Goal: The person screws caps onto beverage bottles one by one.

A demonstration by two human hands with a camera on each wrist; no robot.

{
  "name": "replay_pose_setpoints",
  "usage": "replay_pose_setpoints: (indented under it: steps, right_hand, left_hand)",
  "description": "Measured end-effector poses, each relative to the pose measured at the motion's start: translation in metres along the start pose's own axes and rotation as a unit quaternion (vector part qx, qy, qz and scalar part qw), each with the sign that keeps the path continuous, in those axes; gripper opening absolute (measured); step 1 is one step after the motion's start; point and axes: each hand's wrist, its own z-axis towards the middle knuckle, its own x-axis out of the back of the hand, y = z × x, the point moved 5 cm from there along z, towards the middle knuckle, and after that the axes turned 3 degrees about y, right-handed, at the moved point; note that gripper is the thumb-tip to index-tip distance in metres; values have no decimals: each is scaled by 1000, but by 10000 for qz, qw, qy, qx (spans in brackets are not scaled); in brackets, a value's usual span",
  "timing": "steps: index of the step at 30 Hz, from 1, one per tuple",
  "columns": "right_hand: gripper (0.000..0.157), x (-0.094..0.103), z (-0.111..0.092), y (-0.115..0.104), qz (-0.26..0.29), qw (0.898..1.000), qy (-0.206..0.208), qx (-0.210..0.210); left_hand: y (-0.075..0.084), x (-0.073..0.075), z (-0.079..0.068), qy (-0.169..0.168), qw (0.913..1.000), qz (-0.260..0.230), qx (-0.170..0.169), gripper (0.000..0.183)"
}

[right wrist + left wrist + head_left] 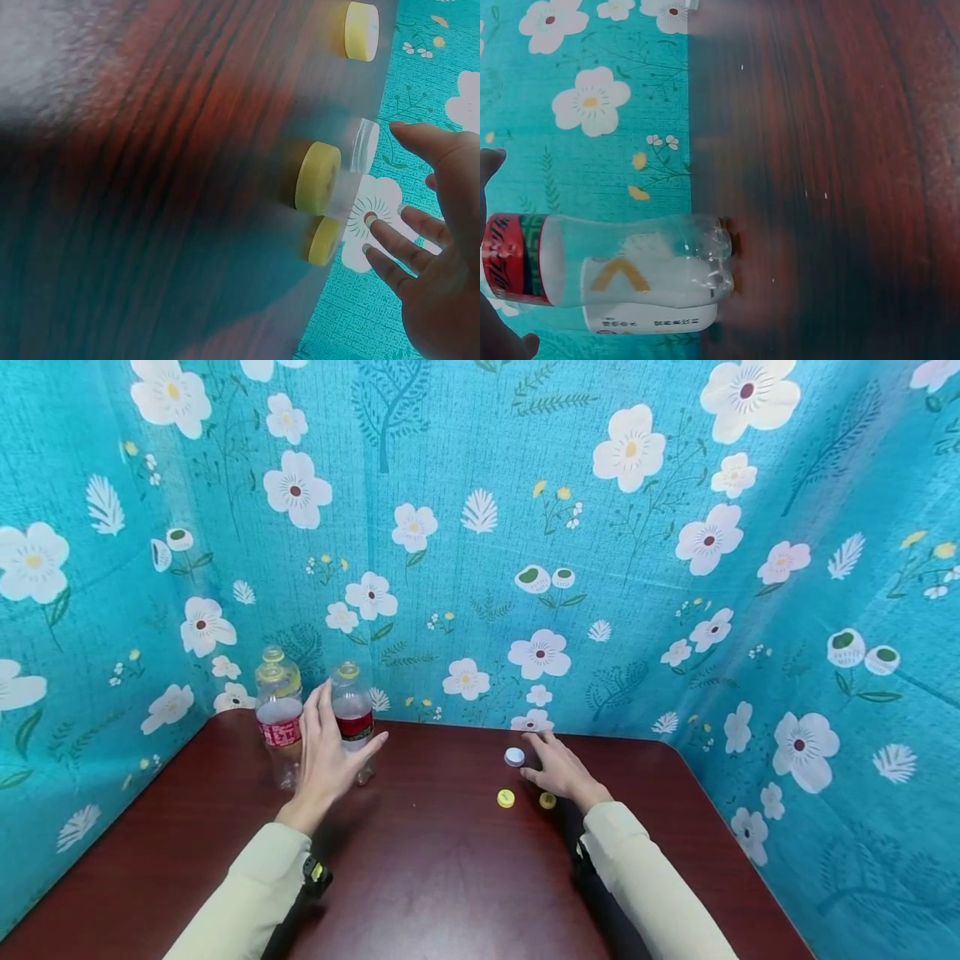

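My left hand (327, 756) is open beside the bottles, thumb spread away from the fingers. Right of its fingers stands a clear plastic bottle (349, 697) with a red and green label, partly covered by the hand. On the other side is a pink-labelled bottle (279, 727). My right hand (561, 768) hovers over the bottle caps, fingers slightly bent and apart. Near its fingertips lies a white cap (513, 757); a yellow cap (506, 798) and another yellow cap (547, 800) lie nearer. The right wrist view shows a further yellow cap (323, 241), hidden in the head view.
Another bottle neck (273, 654) shows behind the pink-labelled bottle. The dark red wooden table (442, 860) ends at a blue flowered cloth (465, 610) hanging at the back and sides. The bottles stand uncapped near the back left corner.
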Motion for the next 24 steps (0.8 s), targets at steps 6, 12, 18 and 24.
replay_pose_setpoints:
  steps: [6,12,18,24]
  right_hand:
    - [66,-3,-1,3,-218,9997,-99,-93]
    - [62,-1,-6,12,-604,9978,-124,-239]
    - [61,0,-13,21,-743,9958,-264,-459]
    - [58,0,-18,27,-588,9957,-354,-624]
  left_hand:
    - [-7,-7,0,-69,9995,-118,277,116]
    - [-10,-11,5,-135,9977,-202,631,114]
    - [-13,-14,11,-173,9952,-191,947,111]
    - [-16,-16,11,-135,9933,-158,1139,106]
